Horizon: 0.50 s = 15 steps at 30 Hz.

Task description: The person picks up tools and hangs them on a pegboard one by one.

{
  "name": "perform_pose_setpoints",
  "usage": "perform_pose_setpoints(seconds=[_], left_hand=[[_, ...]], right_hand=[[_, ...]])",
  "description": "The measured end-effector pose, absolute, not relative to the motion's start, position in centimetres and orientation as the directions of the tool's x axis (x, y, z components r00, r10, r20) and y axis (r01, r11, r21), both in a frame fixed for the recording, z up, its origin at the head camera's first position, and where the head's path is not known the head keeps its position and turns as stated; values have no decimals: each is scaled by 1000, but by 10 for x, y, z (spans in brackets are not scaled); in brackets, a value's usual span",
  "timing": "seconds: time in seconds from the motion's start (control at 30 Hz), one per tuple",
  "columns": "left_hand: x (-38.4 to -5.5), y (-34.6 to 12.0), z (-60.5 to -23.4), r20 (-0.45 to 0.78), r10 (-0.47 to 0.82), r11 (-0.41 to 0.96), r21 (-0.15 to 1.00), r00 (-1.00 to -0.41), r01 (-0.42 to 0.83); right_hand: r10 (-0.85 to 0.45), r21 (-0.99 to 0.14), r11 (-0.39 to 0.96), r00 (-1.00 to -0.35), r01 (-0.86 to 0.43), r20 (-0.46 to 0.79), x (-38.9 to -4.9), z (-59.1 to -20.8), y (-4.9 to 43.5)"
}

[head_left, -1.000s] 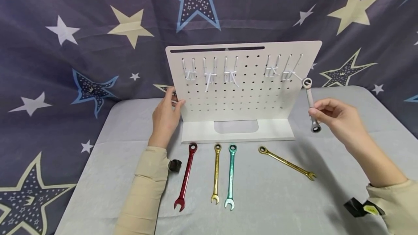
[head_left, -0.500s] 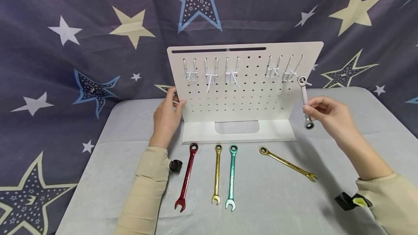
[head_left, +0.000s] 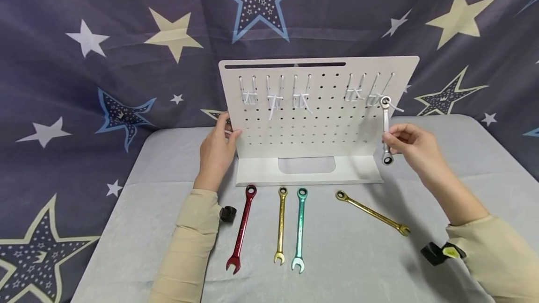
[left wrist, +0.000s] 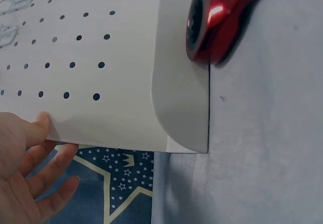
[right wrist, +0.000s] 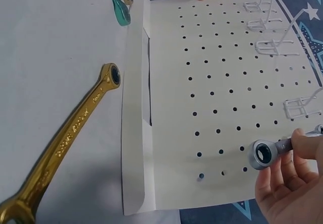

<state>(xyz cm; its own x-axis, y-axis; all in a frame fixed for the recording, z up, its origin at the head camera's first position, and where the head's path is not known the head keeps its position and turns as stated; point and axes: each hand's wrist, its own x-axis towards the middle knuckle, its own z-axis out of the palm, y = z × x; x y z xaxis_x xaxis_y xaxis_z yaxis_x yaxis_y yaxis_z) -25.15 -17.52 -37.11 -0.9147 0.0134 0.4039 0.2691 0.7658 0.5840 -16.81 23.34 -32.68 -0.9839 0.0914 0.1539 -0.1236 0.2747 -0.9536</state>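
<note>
My right hand (head_left: pixel 414 148) pinches the shaft of a silver double-ring ratchet wrench (head_left: pixel 386 123), which stands nearly upright before the right side of a white pegboard (head_left: pixel 311 134). The upper ring of the wrench is around the far-right white hook (head_left: pixel 396 107), whose tip pokes out past it. In the right wrist view the lower ring (right wrist: pixel 263 154) is clear of the fingers, while the upper one is cut off by the frame edge. At the board's left edge my left hand (head_left: pixel 216 153) grips it, thumb (left wrist: pixel 39 125) on the front and fingers partly behind.
On the grey cloth table (head_left: pixel 337 265) lie a red wrench (head_left: pixel 242 230), a gold wrench (head_left: pixel 280 228), a green wrench (head_left: pixel 300 230) and, slanted at right, another gold wrench (head_left: pixel 372 213). Several more hooks (head_left: pixel 301 97) stick out of the board. A starry curtain (head_left: pixel 337 22) hangs behind.
My right hand has moved left with the silver wrench, and its upper ring has slid from the far-right hook's tip further along it. The left hand keeps its grip on the board.
</note>
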Motion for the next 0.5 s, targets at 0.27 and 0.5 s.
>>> perform_pose_setpoints(seconds=[0.27,0.5], left_hand=[[-252,-175,-370,398,14,769,581,-917,265],[-251,-175,-369,397,17,767,583,-918,266]], right_hand=[[105,-943,315,-984,-106,145,-178,-330,230],[131,-939,338,-985,-65,115,-191,-333,229]])
